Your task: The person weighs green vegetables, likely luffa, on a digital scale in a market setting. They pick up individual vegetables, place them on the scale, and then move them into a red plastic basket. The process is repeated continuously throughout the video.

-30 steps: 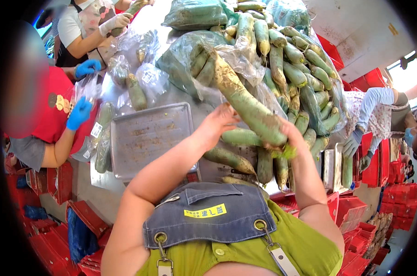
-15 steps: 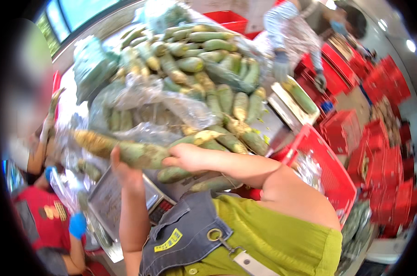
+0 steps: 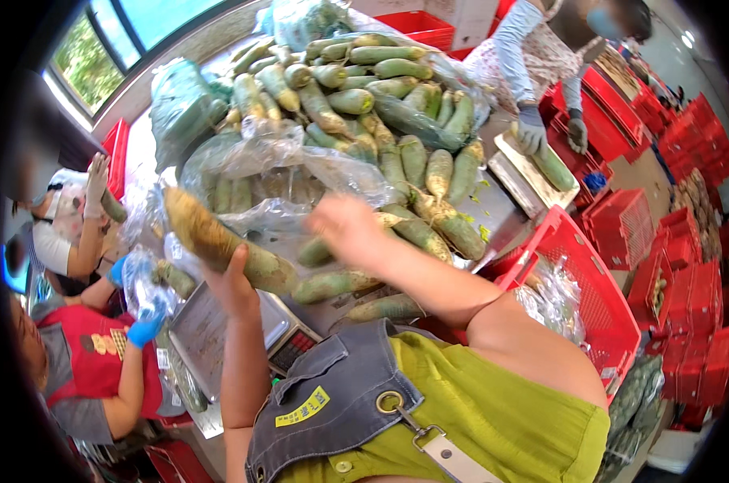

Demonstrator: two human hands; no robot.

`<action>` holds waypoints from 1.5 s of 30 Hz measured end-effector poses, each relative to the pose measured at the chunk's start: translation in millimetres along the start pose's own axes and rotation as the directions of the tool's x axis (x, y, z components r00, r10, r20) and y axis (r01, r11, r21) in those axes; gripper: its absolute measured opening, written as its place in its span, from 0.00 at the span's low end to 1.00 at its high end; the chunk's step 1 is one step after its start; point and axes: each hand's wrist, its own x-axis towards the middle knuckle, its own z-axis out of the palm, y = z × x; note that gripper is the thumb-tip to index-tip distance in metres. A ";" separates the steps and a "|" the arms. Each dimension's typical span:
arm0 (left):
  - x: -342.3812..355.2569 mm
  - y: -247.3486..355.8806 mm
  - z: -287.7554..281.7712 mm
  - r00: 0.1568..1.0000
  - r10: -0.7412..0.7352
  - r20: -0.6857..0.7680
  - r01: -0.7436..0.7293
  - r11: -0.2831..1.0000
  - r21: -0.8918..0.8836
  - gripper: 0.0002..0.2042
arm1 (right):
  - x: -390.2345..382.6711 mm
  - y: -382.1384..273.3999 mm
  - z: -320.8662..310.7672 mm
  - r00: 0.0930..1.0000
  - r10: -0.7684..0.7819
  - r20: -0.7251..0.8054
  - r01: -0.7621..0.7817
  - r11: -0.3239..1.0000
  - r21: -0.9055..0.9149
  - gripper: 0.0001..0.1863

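Note:
A long green radish (image 3: 199,229), browned toward its upper left end, is tilted in my left hand (image 3: 234,283), which is closed around its lower part. My right hand (image 3: 346,229) is apart from that radish, over the near side of the heap. Motion smears its fingers, so I cannot make out their position. Under my right hand and beside it lie several loose radishes (image 3: 336,286). Below my left hand is a bench scale with a metal pan (image 3: 207,326). Beyond, a large heap of radishes (image 3: 352,101) covers the table, partly wrapped in clear plastic bags (image 3: 256,165).
A red crate (image 3: 569,298) with plastic bags stands by my right elbow. Across the table, a gloved person rests a hand on a radish (image 3: 553,167) on another scale (image 3: 521,181). At left, people handle radishes and bags, one in blue gloves (image 3: 145,324). Red crates (image 3: 622,229) are stacked far right.
My right hand has come off the radish's right end and moved up and right. My left hand keeps hold of the radish, which now tilts more steeply.

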 end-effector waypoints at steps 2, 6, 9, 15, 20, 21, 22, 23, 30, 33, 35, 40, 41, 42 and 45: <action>17.1 22.3 -19.6 0.942 -0.287 0.175 0.288 0.958 0.021 0.25 | 20.6 19.6 -27.6 0.993 0.086 0.075 -0.050 0.919 -0.391 0.23; 31.3 46.7 -59.2 0.866 -0.346 0.362 0.228 0.917 0.328 0.27 | 23.1 43.8 -22.0 0.977 0.208 0.043 -0.137 0.772 -0.621 0.36; 38.7 53.7 -92.0 0.813 -0.436 0.386 0.024 0.688 0.725 0.27 | 15.9 31.1 -7.2 0.999 -0.003 0.043 0.009 0.991 -0.134 0.16; 45.5 26.1 -181.3 0.710 -0.680 0.184 -0.099 0.163 0.982 0.30 | -6.7 47.3 38.5 0.937 0.231 0.262 -0.218 0.973 -0.080 0.14; 32.1 -14.6 -226.8 0.769 -0.559 0.309 -0.224 0.217 0.950 0.40 | -14.5 38.3 47.7 0.852 0.342 0.396 -0.314 0.939 -0.136 0.14; 27.8 -16.5 -234.0 0.789 -0.481 0.383 -0.275 0.282 0.919 0.40 | -17.7 41.6 48.5 0.886 0.302 0.352 -0.287 0.953 -0.097 0.12; 29.2 -16.6 -240.0 0.784 -0.512 0.352 -0.155 0.387 0.909 0.38 | -22.1 47.7 51.0 0.915 0.264 0.304 -0.260 0.964 -0.055 0.11; 31.4 -15.5 -247.0 0.776 -0.542 0.324 -0.030 0.481 0.876 0.36 | -25.3 53.3 51.5 0.940 0.227 0.254 -0.231 0.973 -0.013 0.10; 16.1 0.5 -310.0 0.796 -0.590 0.132 0.317 0.592 0.741 0.26 | -31.8 75.2 35.4 0.879 0.351 0.324 -0.348 0.935 -0.068 0.10; 6.0 8.6 -328.5 0.852 -0.522 0.040 0.383 0.674 0.632 0.26 | -30.0 78.1 35.3 0.893 0.338 0.298 -0.321 0.941 -0.104 0.11; 5.8 30.9 -319.4 0.884 -0.467 -0.011 0.371 0.687 0.625 0.26 | -31.0 83.9 36.6 0.894 0.336 0.296 -0.317 0.942 -0.112 0.12; -4.7 38.3 -327.0 0.906 -0.421 0.033 0.323 0.741 0.589 0.26 | -21.4 77.6 42.7 0.896 0.325 0.303 -0.312 0.946 -0.091 0.12; -8.5 36.7 -324.5 0.903 -0.428 0.043 0.326 0.745 0.582 0.27 | -20.4 78.0 43.7 0.899 0.315 0.304 -0.299 0.949 -0.098 0.12; -11.0 36.9 -317.5 0.897 -0.438 0.057 0.329 0.749 0.575 0.27 | -20.0 77.9 44.7 0.904 0.300 0.303 -0.282 0.954 -0.103 0.12; -15.0 45.5 -295.7 0.909 -0.405 0.093 0.132 0.493 0.860 0.29 | -19.1 78.3 48.3 0.912 0.272 0.305 -0.255 0.962 -0.096 0.11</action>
